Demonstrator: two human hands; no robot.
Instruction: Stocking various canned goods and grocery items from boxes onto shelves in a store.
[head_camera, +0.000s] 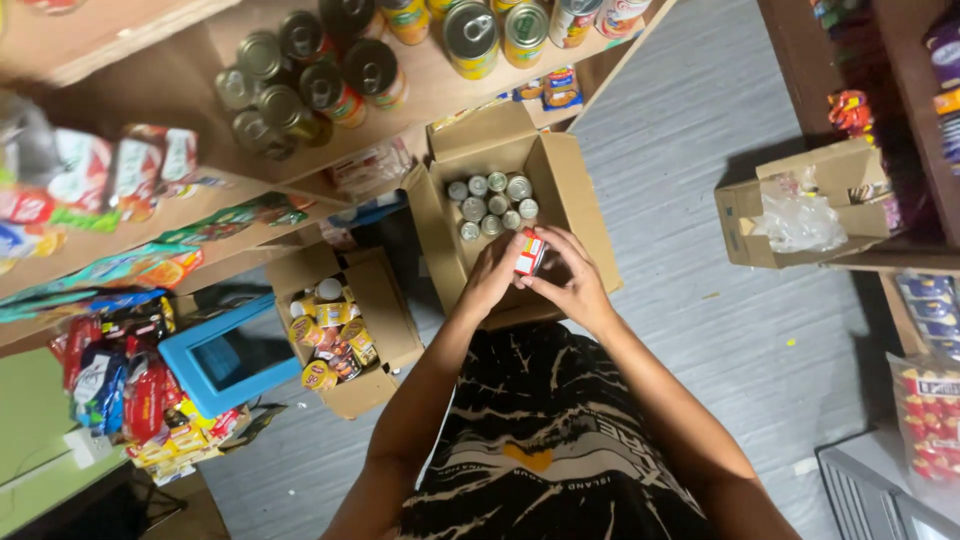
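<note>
Here, seen from above, a person in a black patterned shirt (545, 450) stretches both arms forward over a grey plank floor (720, 150). The left hand (490, 280) and the right hand (570, 285) meet around a small red and white packet (529, 252), fingers curled closed on it from either side, holding it just above the near edge of an open cardboard box (570, 190). Inside that box, silver-topped tins (492, 205) stand upright in tight rows at the far end, with bare cardboard on the near side. The step in hand looks like handling the packet at the box; the grip seems to need both hands steady, since the packet is small. To the left, a smaller open box (385, 320) holds jars with yellow labels (325, 335), and beside it lies a bright blue tray (225, 360). Further left, red and yellow snack bags (140, 390) crowd a low shelf. Above, a wooden shelf (440, 95) carries large tins with yellow and green labels (470, 40). To the right, another open box (800, 200) contains crumpled clear plastic.
</note>
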